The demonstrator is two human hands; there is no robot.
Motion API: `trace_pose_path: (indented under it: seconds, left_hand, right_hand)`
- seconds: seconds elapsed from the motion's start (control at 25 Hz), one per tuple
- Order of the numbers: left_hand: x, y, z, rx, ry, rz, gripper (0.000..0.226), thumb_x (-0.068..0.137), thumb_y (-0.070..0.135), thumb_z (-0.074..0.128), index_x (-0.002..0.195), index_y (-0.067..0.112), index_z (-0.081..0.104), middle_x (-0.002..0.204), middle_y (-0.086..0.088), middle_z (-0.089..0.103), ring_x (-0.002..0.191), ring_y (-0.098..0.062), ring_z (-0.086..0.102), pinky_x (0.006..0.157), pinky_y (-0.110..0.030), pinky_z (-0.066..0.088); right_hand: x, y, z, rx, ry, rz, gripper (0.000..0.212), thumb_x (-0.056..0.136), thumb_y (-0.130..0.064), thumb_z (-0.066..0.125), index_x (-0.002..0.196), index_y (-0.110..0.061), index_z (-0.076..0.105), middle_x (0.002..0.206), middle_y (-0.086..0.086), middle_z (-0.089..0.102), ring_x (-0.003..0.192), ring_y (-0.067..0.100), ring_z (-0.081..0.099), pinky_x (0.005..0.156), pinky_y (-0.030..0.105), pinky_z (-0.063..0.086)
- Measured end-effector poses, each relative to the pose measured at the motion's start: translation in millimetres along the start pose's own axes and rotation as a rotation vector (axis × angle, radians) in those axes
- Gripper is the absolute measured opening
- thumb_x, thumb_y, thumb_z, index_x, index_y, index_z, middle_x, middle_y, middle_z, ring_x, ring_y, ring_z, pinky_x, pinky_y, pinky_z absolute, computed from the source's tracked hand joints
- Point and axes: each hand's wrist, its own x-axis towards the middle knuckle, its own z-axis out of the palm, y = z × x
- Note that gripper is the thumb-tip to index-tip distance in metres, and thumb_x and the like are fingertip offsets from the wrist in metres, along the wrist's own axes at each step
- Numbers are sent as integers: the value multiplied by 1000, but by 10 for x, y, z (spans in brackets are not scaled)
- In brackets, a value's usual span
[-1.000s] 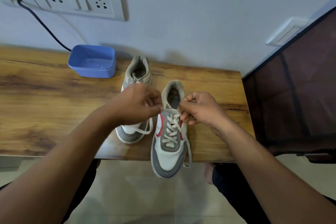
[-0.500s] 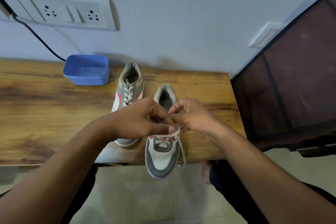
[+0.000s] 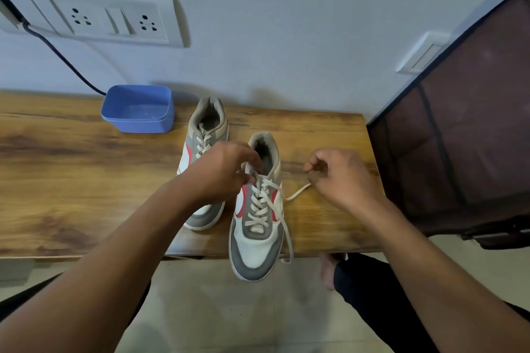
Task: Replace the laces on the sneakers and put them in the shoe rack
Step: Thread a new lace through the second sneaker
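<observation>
Head view, looking down on a wooden table point(image 3: 71, 180) that stands against a pale wall.

**Centre of frame.** Two grey-and-white sneakers with red side panels stand on the table, toes toward the camera.
- The near sneaker point(image 3: 258, 241) has its toe over the table's front edge.
- The far sneaker point(image 3: 205, 129) stands just beside it, up and to the left. It is laced, and its front is partly hidden behind the left forearm.
- A cream lace point(image 3: 259, 210) crosses through the near sneaker's eyelets.
- One free end of the lace runs right across the tabletop. The other trails down the shoe's right side and hangs past the table edge.

**Hands.**
- The left hand point(image 3: 226, 172) is over the top eyelets. Its fingers are curled and pinch a raised part of the lace by the shoe's opening.
- The right hand point(image 3: 341, 178) is to the right of the shoe, above the tabletop. Its fingers are curled, and its fingertips pinch the outstretched lace end.

**Upper left.** A white socket panel point(image 3: 109, 20) is on the wall. A black cable point(image 3: 63, 57) runs down from it to behind a blue plastic tub point(image 3: 137, 109) at the table's back edge.

**Right edge.** A dark mesh-panelled unit point(image 3: 459, 137), possibly the shoe rack, stands against the end of the table. Its contents cannot be made out. A small white switch point(image 3: 421, 51) is on the wall above it.

**Bottom.** The tiled floor point(image 3: 215, 309) and a bare foot point(image 3: 327, 272) show below the table edge.
</observation>
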Motion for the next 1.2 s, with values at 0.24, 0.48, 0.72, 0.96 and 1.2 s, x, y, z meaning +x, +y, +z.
trace_pose_path:
  seconds: [0.24, 0.48, 0.72, 0.96, 1.2]
  left_hand:
    - [29, -15, 14, -62, 33, -79, 22, 78, 5, 83, 92, 21, 75, 89, 8, 61, 78, -8, 58, 72, -28, 52]
    - [-19, 2, 0, -103, 45, -95, 21, 79, 9, 84, 95, 20, 77, 87, 8, 62, 77, -8, 60, 69, -26, 47]
    - [-203, 60, -183, -265, 9, -46, 33, 81, 5, 78, 104, 29, 75, 97, 12, 69, 81, -11, 67, 71, -27, 55]
    - [-254, -11, -260, -149, -42, -61, 13, 81, 28, 85, 85, 33, 73, 89, 12, 62, 77, -10, 63, 71, -34, 53]
    - [-310, -22, -275, -225, -62, 25, 17, 80, 40, 85, 93, 32, 77, 102, 8, 62, 86, -6, 61, 71, -20, 48]
  right_hand:
    - [-286, -236, 324, 63, -197, -105, 18, 83, -41, 84, 84, -32, 68, 79, -14, 70, 73, 0, 66, 69, 30, 58]
    - [-259, -339, 66, 296, -320, -30, 6, 88, -16, 77, 81, -17, 77, 76, -4, 77, 69, 6, 70, 63, 28, 55]
    - [-273, -587, -71, 522, -422, 18, 11, 97, -18, 74, 90, -10, 76, 76, 5, 78, 66, 11, 74, 61, 20, 54]
    - [-143, -621, -303, 557, -513, 41, 13, 96, -15, 75, 95, -3, 77, 76, 9, 76, 67, 17, 71, 63, 27, 58]
    - [-58, -656, -254, 519, -552, 19, 14, 99, -16, 71, 97, -3, 78, 78, 8, 77, 68, 14, 70, 59, 25, 55]
